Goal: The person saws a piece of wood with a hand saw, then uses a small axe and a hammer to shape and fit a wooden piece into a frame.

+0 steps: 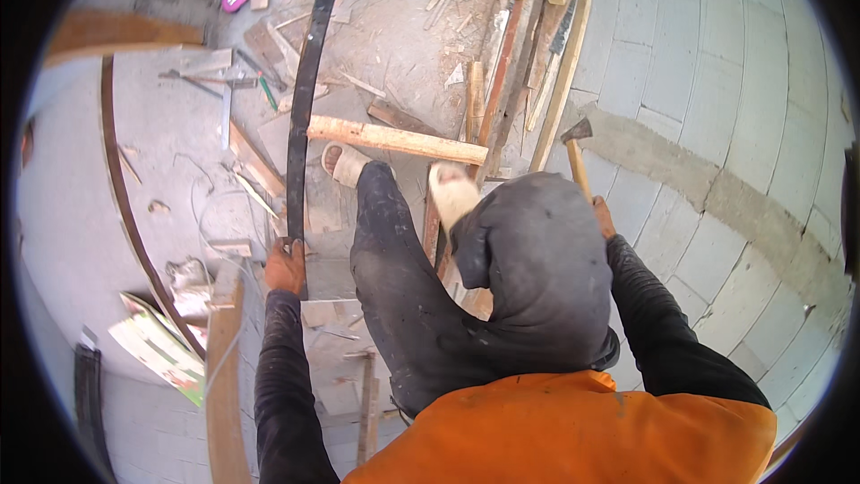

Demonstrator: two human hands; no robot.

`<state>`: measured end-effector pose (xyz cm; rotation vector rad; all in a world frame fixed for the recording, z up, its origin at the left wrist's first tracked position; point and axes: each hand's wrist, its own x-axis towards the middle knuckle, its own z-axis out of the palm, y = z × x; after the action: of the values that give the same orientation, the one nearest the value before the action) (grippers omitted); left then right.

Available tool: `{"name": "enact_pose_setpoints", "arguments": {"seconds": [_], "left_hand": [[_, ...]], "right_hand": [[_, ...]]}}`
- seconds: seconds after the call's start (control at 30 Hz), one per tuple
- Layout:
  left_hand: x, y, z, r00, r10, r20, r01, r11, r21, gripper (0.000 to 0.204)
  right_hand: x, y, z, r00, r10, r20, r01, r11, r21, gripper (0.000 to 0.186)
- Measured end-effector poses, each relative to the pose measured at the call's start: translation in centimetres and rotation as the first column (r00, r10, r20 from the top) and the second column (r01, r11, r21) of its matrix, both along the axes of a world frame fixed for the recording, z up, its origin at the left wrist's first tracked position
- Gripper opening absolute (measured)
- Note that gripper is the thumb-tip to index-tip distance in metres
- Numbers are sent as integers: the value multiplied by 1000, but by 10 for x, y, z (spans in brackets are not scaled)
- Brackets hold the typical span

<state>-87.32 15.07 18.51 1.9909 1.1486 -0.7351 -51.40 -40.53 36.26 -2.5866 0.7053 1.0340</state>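
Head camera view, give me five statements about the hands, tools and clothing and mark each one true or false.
1. The right hand grips a hatchet by its wooden handle. True.
2. The left hand is empty. False: the left hand holds the long black beam near its closer end.
3. A pale wooden crosspiece runs rightward from the black beam. True.
4. The hatchet's head is sunk in the crosspiece. False: it is clear of the crosspiece, to its right.
5. The vest is blue. False: the vest is orange.
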Motion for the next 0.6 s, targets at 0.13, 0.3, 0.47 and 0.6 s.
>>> {"name": "enact_pose_setpoints", "arguments": {"seconds": [0.13,0.3,0.47,0.6], "left_hand": [[73,-13,-3,968,-228,109,224,974,46,32],[191,-76,7,757,-558,339,578,814,50,36],[271,-175,-34,486,-797,358,825,554,111,43],[325,-280,-82,295,-869,398,903,390,182,49]], "right_hand": [[-77,4,11,863,-468,-190,475,880,-10,32],[-196,-4,-35,765,-623,-162,644,746,171,27],[-255,1,-70,662,-723,-197,741,592,317,25],[-289,-2,-88,558,-780,-285,805,426,412,32]]}}
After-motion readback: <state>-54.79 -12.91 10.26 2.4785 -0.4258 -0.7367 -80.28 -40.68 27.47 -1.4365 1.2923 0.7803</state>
